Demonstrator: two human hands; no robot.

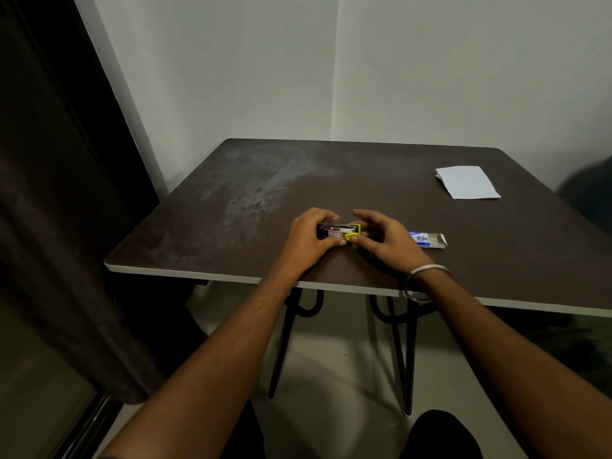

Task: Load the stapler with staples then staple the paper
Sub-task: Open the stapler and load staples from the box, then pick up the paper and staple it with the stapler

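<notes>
While both forearms reach in from the bottom of the head view, the two hands meet over a small stapler lying on the dark brown table, near its front edge and a bit left of centre. Left hand grips the stapler body — fingers curled over the far side, thumb along the near side, holding it down on the tabletop. Stapler is black with a metal top and a red-and-white label on its side; a yellow part sticks out at the end toward the right hand. Right hand has thumb and a fingertip pinching that yellow part, other fingers loosely arched above it. Cannot tell whether the stapler's tray is pulled out or not, too small and partly covered. A metal bangle sits on the right wrist.

Staple box — small, blue and white, end flap open — lies flat on the table just right of the right hand, not touched. No loose staples can be made out. Paper, a white folded sheet or small stack, lies flat well apart from the hands, toward the far right part of the table.

Dark curtain hangs at left. Pale wall behind the table; black metal table legs show below the front edge.
</notes>
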